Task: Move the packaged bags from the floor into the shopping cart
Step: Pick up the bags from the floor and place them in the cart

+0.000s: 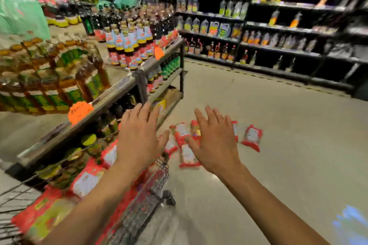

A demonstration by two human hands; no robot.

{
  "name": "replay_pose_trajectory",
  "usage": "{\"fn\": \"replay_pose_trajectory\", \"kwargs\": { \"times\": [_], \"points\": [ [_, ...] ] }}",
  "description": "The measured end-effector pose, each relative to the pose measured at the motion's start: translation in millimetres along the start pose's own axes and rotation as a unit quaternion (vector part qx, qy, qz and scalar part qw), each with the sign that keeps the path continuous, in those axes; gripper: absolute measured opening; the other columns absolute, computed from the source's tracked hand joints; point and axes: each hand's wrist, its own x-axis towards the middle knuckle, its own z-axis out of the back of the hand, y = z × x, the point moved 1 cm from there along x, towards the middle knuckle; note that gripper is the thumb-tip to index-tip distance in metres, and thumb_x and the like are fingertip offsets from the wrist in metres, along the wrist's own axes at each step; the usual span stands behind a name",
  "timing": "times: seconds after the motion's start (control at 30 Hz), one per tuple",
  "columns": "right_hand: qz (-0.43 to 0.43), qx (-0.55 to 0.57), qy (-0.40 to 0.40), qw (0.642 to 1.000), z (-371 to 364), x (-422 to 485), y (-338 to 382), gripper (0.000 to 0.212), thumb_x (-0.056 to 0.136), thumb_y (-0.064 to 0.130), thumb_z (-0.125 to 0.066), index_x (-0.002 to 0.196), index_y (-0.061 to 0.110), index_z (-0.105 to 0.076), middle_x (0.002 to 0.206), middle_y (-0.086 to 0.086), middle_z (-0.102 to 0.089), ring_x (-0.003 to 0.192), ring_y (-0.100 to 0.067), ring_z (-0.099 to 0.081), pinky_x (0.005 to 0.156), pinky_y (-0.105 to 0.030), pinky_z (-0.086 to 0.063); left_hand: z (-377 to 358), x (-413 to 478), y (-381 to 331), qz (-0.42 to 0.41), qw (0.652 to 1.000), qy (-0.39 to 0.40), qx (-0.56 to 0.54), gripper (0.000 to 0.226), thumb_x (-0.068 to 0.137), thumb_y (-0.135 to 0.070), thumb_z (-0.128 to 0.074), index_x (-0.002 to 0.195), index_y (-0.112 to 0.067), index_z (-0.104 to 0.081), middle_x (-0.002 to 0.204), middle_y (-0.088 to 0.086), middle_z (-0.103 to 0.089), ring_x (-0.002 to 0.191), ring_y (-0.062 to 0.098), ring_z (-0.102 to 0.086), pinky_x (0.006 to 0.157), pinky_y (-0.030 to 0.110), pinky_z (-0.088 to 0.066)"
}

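Note:
Several red packaged bags with white labels lie on the grey floor ahead; one [252, 137] lies apart at the right, another [187, 156] is nearest me. More red bags [86, 181] sit inside the wire shopping cart [153, 185] at the lower left. My left hand [139, 135] is stretched out above the cart's far corner, fingers spread, holding nothing. My right hand [215, 139] hovers above the floor bags, fingers apart and empty, hiding part of the pile. The picture is blurred by motion.
A low metal shelf unit [111, 97] full of sauce bottles stands directly left of the cart. Tall dark shelves [278, 49] with bottles line the back and right. Open grey floor [288, 165] spreads to the right of the bags. A blue blur [350, 223] shows at the lower right.

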Motion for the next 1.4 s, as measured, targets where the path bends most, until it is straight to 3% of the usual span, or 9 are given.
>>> {"fn": "replay_pose_trajectory", "kwargs": {
  "times": [0.07,0.2,0.33,0.5,0.6,0.73,1.0,1.17,1.4],
  "points": [
    [-0.043,0.013,-0.016,0.999,6.9,-10.8,-50.9,0.073,0.087,0.062,-0.037,0.147,0.02,-0.047,0.151,-0.017,-0.047,0.138,-0.037,-0.043,0.112,-0.055,-0.033,-6.9,19.4,-51.1,-0.04,0.999,0.006,-0.005,0.073,0.088,-0.055,-0.048,0.145,-0.01,-0.049,0.148,0.018,-0.053,0.133,0.04,-0.049,0.111,0.055,-0.038],
    [-0.102,0.002,-0.016,0.995,14.0,-33.3,-162.0,0.073,0.087,0.06,-0.05,0.148,0.02,-0.045,0.151,-0.016,-0.047,0.139,-0.036,-0.043,0.113,-0.054,-0.033,-33.1,62.8,-155.0,-0.11,0.994,0.021,-0.012,0.07,0.088,-0.052,-0.049,0.141,-0.007,-0.051,0.143,0.02,-0.054,0.128,0.041,-0.051,0.106,0.055,-0.041],
    [-0.165,-0.002,-0.009,0.986,27.1,-48.7,-275.9,0.079,0.087,0.066,-0.031,0.154,0.023,-0.035,0.158,-0.014,-0.038,0.147,-0.034,-0.033,0.118,-0.053,-0.025,-63.3,101.2,-269.8,-0.161,0.986,0.018,-0.04,0.07,0.086,-0.051,-0.05,0.142,-0.008,-0.052,0.145,0.02,-0.054,0.13,0.043,-0.052,0.108,0.057,-0.042],
    [-0.204,-0.006,0.014,0.979,36.6,-44.2,-376.9,0.077,0.091,0.066,-0.03,0.157,0.026,-0.024,0.163,-0.011,-0.029,0.151,-0.031,-0.023,0.121,-0.051,-0.016,-98.2,137.1,-370.1,-0.177,0.982,0.047,-0.045,0.071,0.083,-0.051,-0.057,0.142,-0.012,-0.052,0.148,0.018,-0.054,0.131,0.042,-0.053,0.107,0.055,-0.043],
    [-0.207,0.005,0.008,0.978,27.0,-21.2,-412.9,0.08,0.087,0.068,-0.023,0.155,0.025,-0.031,0.159,-0.011,-0.035,0.148,-0.031,-0.029,0.119,-0.051,-0.02,-119.2,168.4,-393.3,-0.18,0.981,0.063,-0.033,0.073,0.086,-0.054,-0.054,0.146,-0.013,-0.049,0.152,0.017,-0.05,0.135,0.04,-0.05,0.111,0.056,-0.041],
    [-0.204,0.015,0.027,0.978,-4.0,27.4,-448.1,0.078,0.089,0.066,-0.034,0.153,0.022,-0.035,0.157,-0.012,-0.039,0.146,-0.031,-0.033,0.118,-0.051,-0.023,-159.4,217.2,-397.6,-0.155,0.984,0.083,-0.026,0.076,0.09,-0.057,-0.052,0.153,-0.017,-0.041,0.16,0.014,-0.042,0.144,0.038,-0.043,0.118,0.056,-0.034],
    [-0.192,-0.012,0.119,0.974,-87.6,170.7,-526.9,0.079,0.091,0.065,-0.032,0.158,0.026,-0.02,0.164,-0.011,-0.025,0.152,-0.03,-0.021,0.121,-0.049,-0.013,-283.2,380.1,-407.3,-0.135,0.984,0.107,-0.047,0.075,0.084,-0.053,-0.063,0.146,-0.012,-0.05,0.151,0.019,-0.052,0.135,0.042,-0.051,0.111,0.057,-0.041],
    [-0.191,-0.054,0.136,0.971,-139.2,271.3,-591.1,0.074,0.091,0.062,-0.043,0.151,0.02,-0.041,0.154,-0.016,-0.044,0.141,-0.035,-0.041,0.115,-0.053,-0.028,-366.2,484.8,-423.2,-0.139,0.976,0.156,-0.058,0.073,0.087,-0.047,-0.063,0.148,-0.011,-0.048,0.154,0.019,-0.048,0.137,0.042,-0.048,0.113,0.058,-0.038],
    [-0.201,-0.025,0.238,0.95,-275.0,376.1,-695.5,0.077,0.096,0.064,-0.029,0.159,0.023,-0.018,0.165,-0.015,-0.022,0.151,-0.031,-0.02,0.12,-0.049,-0.017,-514.6,579.2,-449.0,-0.127,0.966,0.217,-0.056,0.07,0.084,-0.045,-0.047,0.144,-0.01,-0.048,0.147,0.019,-0.053,0.13,0.041,-0.052,0.11,0.057,-0.041]
  ]
}}
